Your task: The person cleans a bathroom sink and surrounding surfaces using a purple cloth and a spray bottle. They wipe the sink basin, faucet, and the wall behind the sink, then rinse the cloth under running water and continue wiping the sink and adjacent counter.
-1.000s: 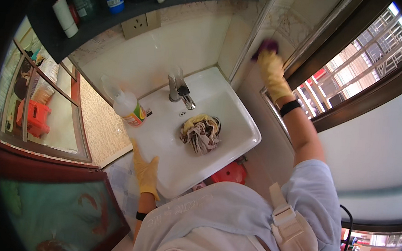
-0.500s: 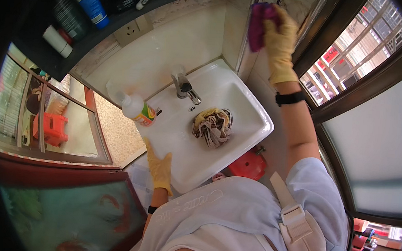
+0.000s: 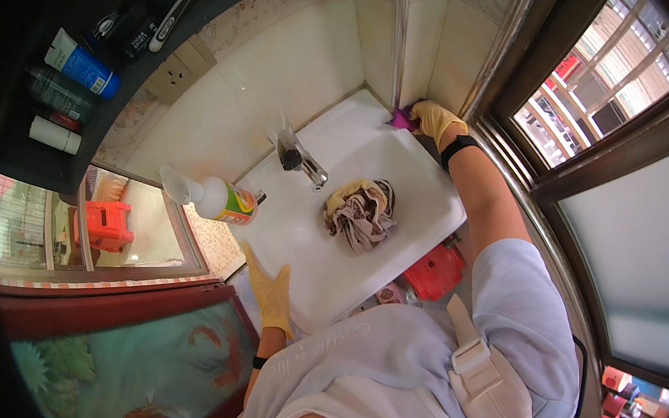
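The right hand has its gloved fingers closed around a bunched purple cloth at the sink's far-right edge, near its far corner; bunching probably lets it reach that tight spot. The left hand, thumb spread and holding nothing, lies at the near-left edge, perhaps for balance. The basin contains crumpled rags; the spray bottle's contents are unclear.

White sink: crumpled cloth | bottle | faucet | dark shelf: blue tube
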